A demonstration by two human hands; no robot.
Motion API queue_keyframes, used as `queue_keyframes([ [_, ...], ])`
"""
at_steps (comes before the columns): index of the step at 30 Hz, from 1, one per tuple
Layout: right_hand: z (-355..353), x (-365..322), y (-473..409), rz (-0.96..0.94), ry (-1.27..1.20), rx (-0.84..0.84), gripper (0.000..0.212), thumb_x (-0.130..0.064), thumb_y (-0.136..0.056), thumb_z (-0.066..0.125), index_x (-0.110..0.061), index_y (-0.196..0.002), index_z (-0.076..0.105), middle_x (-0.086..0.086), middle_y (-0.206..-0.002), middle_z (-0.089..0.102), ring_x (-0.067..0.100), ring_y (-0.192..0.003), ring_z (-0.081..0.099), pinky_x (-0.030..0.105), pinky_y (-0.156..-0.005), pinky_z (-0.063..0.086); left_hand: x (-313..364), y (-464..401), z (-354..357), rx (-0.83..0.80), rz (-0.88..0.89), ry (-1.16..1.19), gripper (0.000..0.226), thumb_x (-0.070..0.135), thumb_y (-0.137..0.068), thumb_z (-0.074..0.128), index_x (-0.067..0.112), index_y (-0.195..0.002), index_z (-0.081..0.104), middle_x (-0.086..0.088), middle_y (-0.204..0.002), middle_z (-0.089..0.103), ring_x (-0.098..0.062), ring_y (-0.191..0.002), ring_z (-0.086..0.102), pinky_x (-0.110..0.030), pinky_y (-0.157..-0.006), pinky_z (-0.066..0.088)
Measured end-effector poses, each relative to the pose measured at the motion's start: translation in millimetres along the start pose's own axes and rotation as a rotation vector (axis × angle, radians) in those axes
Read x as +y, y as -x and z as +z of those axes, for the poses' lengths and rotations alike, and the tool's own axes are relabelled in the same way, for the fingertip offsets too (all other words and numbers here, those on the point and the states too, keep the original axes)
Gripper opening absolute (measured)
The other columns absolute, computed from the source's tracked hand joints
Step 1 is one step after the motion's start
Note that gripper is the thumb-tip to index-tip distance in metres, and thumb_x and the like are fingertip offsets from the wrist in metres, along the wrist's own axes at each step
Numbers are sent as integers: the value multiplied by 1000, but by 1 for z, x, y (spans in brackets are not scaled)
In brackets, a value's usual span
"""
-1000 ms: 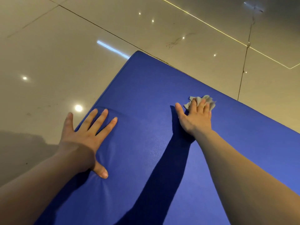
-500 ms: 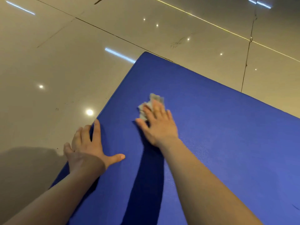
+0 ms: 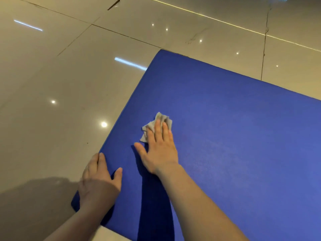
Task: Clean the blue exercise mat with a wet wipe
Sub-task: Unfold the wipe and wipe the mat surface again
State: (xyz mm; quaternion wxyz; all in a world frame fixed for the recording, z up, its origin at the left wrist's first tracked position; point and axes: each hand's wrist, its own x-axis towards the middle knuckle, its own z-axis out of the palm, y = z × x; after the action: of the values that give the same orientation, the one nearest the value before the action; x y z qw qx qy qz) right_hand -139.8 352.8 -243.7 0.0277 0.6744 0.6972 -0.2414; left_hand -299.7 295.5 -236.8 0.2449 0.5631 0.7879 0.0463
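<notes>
The blue exercise mat [image 3: 234,133] lies on the floor and fills the right and lower middle of the view. A crumpled pale wet wipe [image 3: 151,127] lies on the mat near its left side. My right hand [image 3: 159,146] presses flat on the wipe with straight fingers, thumb spread to the left. My left hand [image 3: 99,178] rests on the mat's left edge, with its fingers draped over the rim toward the floor and its thumb on the mat's top.
A glossy beige tiled floor [image 3: 60,84] surrounds the mat, showing light reflections and dark grout lines. A dark shadow [image 3: 34,206] covers the floor at the lower left.
My right hand has slid the wipe from the mat's far right side toward its left side. My left hand has shifted from lying flat on the mat to its left edge.
</notes>
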Motion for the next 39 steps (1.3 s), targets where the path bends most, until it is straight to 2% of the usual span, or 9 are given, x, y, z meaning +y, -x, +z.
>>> queue_keyframes([
  [4, 26, -34, 30, -292, 76, -90, 65, -57, -101, 19, -26, -157, 5, 0, -155, -33, 20, -144, -31, 39, -118, -18, -28, 11, -1, 19, 27, -16, 67, 10, -85, 71, -7, -142, 40, -28, -144, 42, -44, -132, 40, -50, -112, 28],
  [7, 21, -11, 34, -449, 181, -117, 72, -63, -90, -2, -36, -155, 10, -6, -162, -17, 15, -148, -20, 38, -119, -16, -45, 19, -10, -43, 39, -41, 67, 15, -87, 68, -3, -144, 38, -22, -145, 42, -38, -131, 41, -46, -111, 32],
  [9, 7, 10, 22, -403, 254, -102, 82, -69, -80, -10, -40, -154, 7, -9, -163, -13, 11, -149, -15, 39, -119, -14, -51, 21, -15, -108, 93, -56, 70, 24, -90, 64, 2, -148, 32, -15, -152, 35, -31, -136, 37, -39, -114, 29],
  [15, -28, 17, -38, 41, 239, -89, 78, -72, -93, 13, -28, -156, -6, 1, -162, -21, 18, -149, -19, 42, -120, -12, -52, 22, -27, -152, 121, -60, 72, 39, -95, 53, 11, -154, 22, -2, -157, 23, -20, -141, 29, -30, -115, 24],
  [22, 34, -77, 20, -344, 245, -105, 78, -66, -97, 15, -20, -156, -6, 5, -161, -23, 24, -146, -27, 43, -120, -12, -81, 21, -37, -144, 37, -9, 53, 20, -93, 61, 4, -141, 47, -14, -143, 44, -31, -127, 45, -35, -107, 31],
  [27, 48, -75, 53, -537, 351, -188, 75, -67, -95, 10, -25, -156, -4, -1, -162, -20, 20, -146, -26, 42, -120, -14, -102, 28, -39, -120, 4, 56, 42, 6, -91, 62, 0, -132, 56, -20, -133, 52, -36, -120, 50, -39, -105, 34],
  [31, 22, -29, 36, -218, 257, -53, 98, -74, -71, -13, -27, -156, 0, -3, -164, -9, 15, -150, -12, 42, -119, -9, -106, 42, -38, -113, 8, 190, 44, 2, -92, 60, 5, -135, 53, -13, -132, 56, -29, -123, 50, -29, -102, 32],
  [34, 17, -21, 37, 9, 231, -75, 85, -75, -89, 5, -23, -156, -6, 0, -162, -19, 18, -148, -19, 40, -119, -12, -111, 50, -38, -190, -48, 282, 59, 3, -90, 63, 17, -144, 45, -4, -131, 55, -22, -122, 52, -26, -100, 36],
  [39, 53, -95, 75, -303, 227, -140, 65, -59, -100, 15, -29, -156, 2, 8, -161, -22, 30, -145, -27, 47, -118, -17, -118, 50, -42, -188, -89, 339, 54, 1, -89, 62, 23, -137, 53, -2, -129, 61, -23, -120, 56, -39, -107, 40],
])
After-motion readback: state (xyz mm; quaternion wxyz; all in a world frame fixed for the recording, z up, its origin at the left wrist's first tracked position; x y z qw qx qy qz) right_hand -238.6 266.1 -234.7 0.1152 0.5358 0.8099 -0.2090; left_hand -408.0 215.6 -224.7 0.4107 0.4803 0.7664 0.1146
